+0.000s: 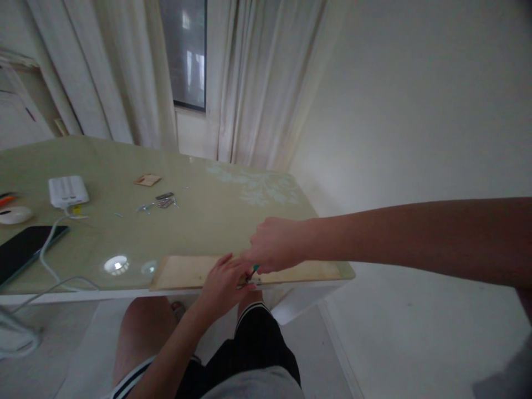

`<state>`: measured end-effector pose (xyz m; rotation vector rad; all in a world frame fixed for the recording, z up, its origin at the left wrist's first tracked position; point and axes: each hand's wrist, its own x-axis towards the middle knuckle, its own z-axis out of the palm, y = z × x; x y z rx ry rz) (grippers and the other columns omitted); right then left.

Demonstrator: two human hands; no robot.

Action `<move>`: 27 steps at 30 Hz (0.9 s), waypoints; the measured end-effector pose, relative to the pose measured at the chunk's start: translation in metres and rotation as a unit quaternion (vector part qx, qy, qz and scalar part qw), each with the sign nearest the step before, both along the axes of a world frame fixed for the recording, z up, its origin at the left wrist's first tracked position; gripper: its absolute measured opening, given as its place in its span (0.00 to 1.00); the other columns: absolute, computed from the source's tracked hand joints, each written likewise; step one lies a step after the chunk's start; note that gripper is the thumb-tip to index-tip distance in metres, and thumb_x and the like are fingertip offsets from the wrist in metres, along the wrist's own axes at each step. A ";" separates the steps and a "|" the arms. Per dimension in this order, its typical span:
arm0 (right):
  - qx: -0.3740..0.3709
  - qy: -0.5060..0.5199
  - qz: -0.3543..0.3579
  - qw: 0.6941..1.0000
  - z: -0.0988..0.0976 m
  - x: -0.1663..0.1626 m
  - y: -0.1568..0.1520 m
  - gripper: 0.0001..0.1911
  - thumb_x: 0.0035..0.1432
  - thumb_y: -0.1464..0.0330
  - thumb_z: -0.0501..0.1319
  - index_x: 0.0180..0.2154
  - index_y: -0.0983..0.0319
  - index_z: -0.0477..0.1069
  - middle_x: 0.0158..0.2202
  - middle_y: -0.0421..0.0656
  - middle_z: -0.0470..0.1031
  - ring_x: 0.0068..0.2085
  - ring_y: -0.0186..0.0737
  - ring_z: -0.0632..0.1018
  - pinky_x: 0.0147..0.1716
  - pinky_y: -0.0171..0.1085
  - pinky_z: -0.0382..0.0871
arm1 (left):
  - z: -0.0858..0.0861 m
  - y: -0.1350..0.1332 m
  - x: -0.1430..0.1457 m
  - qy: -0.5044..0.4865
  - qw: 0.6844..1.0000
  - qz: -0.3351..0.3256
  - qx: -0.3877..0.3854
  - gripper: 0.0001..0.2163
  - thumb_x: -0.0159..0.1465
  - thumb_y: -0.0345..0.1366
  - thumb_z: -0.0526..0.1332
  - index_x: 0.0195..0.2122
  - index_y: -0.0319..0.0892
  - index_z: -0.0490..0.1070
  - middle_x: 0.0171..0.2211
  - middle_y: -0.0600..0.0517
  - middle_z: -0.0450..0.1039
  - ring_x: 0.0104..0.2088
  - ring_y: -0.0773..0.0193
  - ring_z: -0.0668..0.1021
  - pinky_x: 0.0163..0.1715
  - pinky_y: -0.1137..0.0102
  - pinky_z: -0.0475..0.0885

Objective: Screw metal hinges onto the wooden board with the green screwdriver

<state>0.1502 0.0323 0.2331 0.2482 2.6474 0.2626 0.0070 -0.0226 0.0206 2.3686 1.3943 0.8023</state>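
Note:
A long, pale wooden board [178, 270] lies along the table's front edge. My left hand [222, 285] grips this board near its middle, fingers on top and thumb at the near edge. My right hand [276, 244] is closed around a screwdriver [255, 268]; only a bit of green handle and a dark shaft show below the fist. The screwdriver's tip points down between the two hands, where a small metal plate [257, 281] shows at the board's near edge. My fingers partly hide the contact point.
Screws and metal hinges [165, 200] lie loose on the green table [199, 221], near a small wooden piece [147, 179]. At left are a white power bank [68, 191], a cable [45, 257], a dark phone [25, 249] and a white rounded object [15, 215]. A wall stands at right.

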 end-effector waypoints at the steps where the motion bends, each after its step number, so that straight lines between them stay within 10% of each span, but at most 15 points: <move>1: 0.008 -0.018 -0.056 0.998 0.001 -0.005 0.000 0.11 0.68 0.60 0.64 0.42 0.59 0.81 0.31 0.46 0.82 0.33 0.44 0.80 0.31 0.39 0.65 | 0.001 0.000 0.000 0.002 1.000 0.000 -0.005 0.12 0.64 0.36 0.72 0.48 0.49 0.77 0.51 0.50 0.83 0.55 0.50 0.82 0.66 0.49 0.63; 4: 0.023 -0.069 -0.114 0.991 0.008 -0.012 0.004 0.21 0.69 0.53 0.62 0.47 0.64 0.80 0.39 0.52 0.83 0.39 0.49 0.82 0.32 0.40 0.67 | 0.005 -0.001 0.001 0.007 1.000 0.000 -0.014 0.13 0.64 0.35 0.71 0.49 0.49 0.77 0.55 0.50 0.82 0.59 0.49 0.79 0.66 0.48 0.62; 10: 0.040 -0.120 0.092 0.988 0.018 -0.004 0.001 0.15 0.74 0.70 0.58 0.57 0.57 0.74 0.44 0.46 0.83 0.41 0.43 0.82 0.34 0.39 0.66 | 0.001 -0.001 0.004 -0.001 1.000 0.014 0.002 0.08 0.62 0.34 0.72 0.42 0.47 0.77 0.47 0.51 0.84 0.51 0.51 0.83 0.66 0.50 0.64; 17: 0.018 -0.123 -0.148 0.981 0.008 -0.022 -0.006 0.19 0.71 0.56 0.61 0.46 0.64 0.83 0.39 0.54 0.84 0.41 0.51 0.84 0.33 0.41 0.70 | 0.000 -0.001 0.001 0.012 1.000 0.001 -0.007 0.10 0.63 0.35 0.72 0.45 0.47 0.76 0.52 0.49 0.83 0.57 0.49 0.81 0.67 0.47 0.62; 21: 0.045 -0.119 -0.093 0.988 0.017 -0.026 -0.001 0.24 0.61 0.57 0.71 0.54 0.64 0.78 0.43 0.53 0.84 0.45 0.54 0.83 0.37 0.42 0.72 | 0.000 -0.001 0.001 0.018 1.000 0.005 -0.008 0.07 0.64 0.35 0.71 0.41 0.47 0.74 0.51 0.49 0.83 0.60 0.49 0.79 0.68 0.47 0.62; 27: 0.059 -0.097 -0.041 0.993 0.026 -0.019 -0.008 0.11 0.69 0.71 0.60 0.49 0.64 0.79 0.41 0.52 0.84 0.44 0.52 0.84 0.37 0.42 0.71 | -0.001 -0.001 0.002 0.022 1.000 0.005 -0.004 0.08 0.63 0.35 0.71 0.39 0.46 0.73 0.51 0.49 0.83 0.55 0.50 0.82 0.67 0.47 0.62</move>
